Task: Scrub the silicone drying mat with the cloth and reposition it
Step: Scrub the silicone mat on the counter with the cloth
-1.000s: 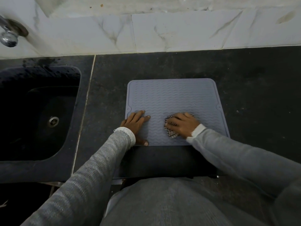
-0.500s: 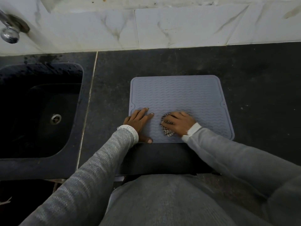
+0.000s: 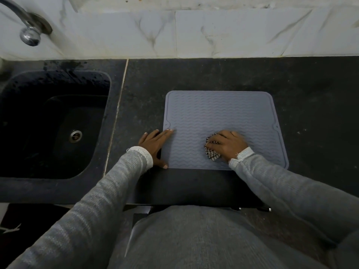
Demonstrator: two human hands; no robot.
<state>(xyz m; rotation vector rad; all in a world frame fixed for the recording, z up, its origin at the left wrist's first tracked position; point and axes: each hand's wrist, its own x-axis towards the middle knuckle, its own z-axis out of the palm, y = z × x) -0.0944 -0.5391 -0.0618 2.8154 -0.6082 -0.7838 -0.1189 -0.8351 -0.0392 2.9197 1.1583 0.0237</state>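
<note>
A grey silicone drying mat with a wavy ribbed surface lies flat on the dark countertop, its near edge at the counter's front. My right hand holds a bunched checked cloth against the mat's near middle, fingers curled over it. My left hand lies flat at the mat's left edge. Its fingertips touch the rim and its thumb rests at the near left corner.
A dark sink with a metal drain sits to the left of the mat. A metal tap sticks out of the white marble wall at the back. The counter's front edge runs just below my hands.
My left hand has slid left, off the mat's surface to its left edge. My right hand and the cloth have shifted a little right on the mat.
</note>
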